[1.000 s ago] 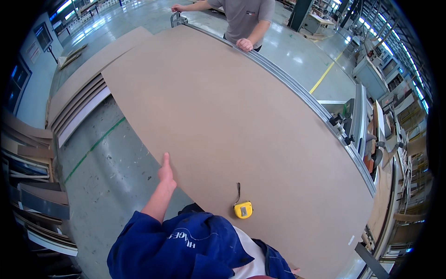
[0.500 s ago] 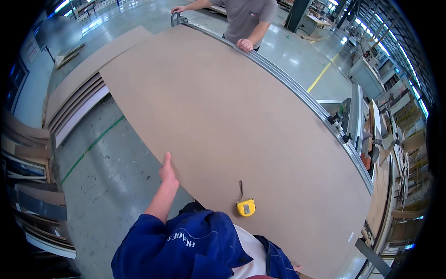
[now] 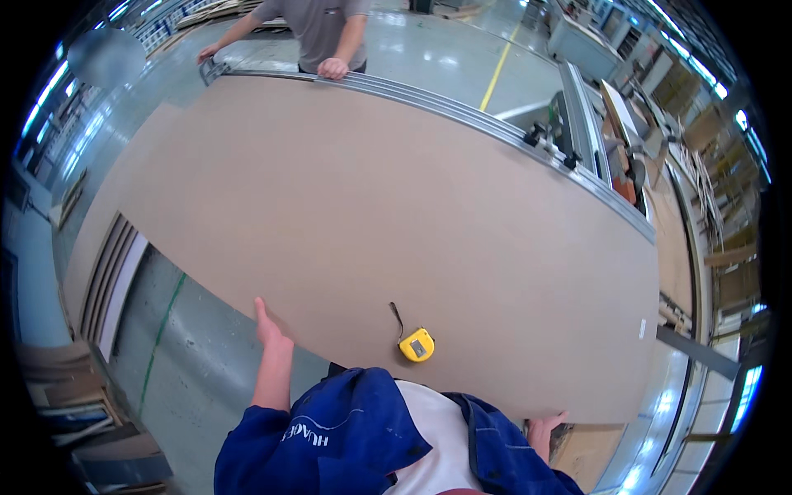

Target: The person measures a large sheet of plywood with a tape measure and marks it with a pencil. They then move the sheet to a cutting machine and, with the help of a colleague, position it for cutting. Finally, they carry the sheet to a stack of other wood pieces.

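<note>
A large brown board [image 3: 396,214] spans the middle of the view, with a yellow tape measure [image 3: 417,345] and its dark strap lying on it. My left hand [image 3: 268,330] grips the near edge at lower left, thumb over the top, fingers hidden underneath. My right hand [image 3: 544,426] holds the near edge at lower right, partly behind my blue jacket. An aluminium rail [image 3: 429,101] with black knobs [image 3: 536,134] runs along the far edge.
A co-worker in grey [image 3: 318,33] stands across the board, one hand [image 3: 334,68] on the rail, the other near its left end. Stacked panels [image 3: 115,280] lie under the left corner. Leaning offcuts [image 3: 82,388] stand at lower left, machinery [image 3: 586,124] at right.
The view has turned, so the board, rail and co-worker appear more level and further left. My right hand now shows more on the near edge; both hands stay on the board.
</note>
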The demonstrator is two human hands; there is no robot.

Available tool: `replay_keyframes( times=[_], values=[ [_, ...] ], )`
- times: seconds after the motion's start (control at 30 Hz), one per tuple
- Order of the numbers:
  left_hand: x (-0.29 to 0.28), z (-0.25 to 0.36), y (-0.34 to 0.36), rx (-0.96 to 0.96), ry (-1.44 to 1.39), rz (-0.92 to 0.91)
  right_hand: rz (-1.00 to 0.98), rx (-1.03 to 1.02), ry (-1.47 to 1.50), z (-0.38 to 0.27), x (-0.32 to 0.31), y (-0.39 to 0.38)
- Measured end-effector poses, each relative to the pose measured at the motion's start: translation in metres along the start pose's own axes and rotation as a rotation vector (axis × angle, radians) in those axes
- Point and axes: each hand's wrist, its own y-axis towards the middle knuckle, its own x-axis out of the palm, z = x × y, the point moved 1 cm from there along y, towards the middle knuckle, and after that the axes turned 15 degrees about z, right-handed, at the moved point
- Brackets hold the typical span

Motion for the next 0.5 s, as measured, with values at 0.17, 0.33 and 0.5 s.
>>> replay_keyframes(
  times=[0.17,0.33,0.5],
  values=[
    [0.012,0.0,-0.013,0.06,0.12,-0.033,0.097,-0.024,-0.019,0.002,-0.007,-0.022],
    [0.005,-0.009,-0.016,0.078,0.193,-0.017,0.094,-0.143,-0.107,-0.003,-0.021,0.005],
    [-0.005,-0.046,-0.062,0.065,0.322,-0.088,0.14,-0.081,-0.443,-0.013,-0.025,-0.021]
  ],
)
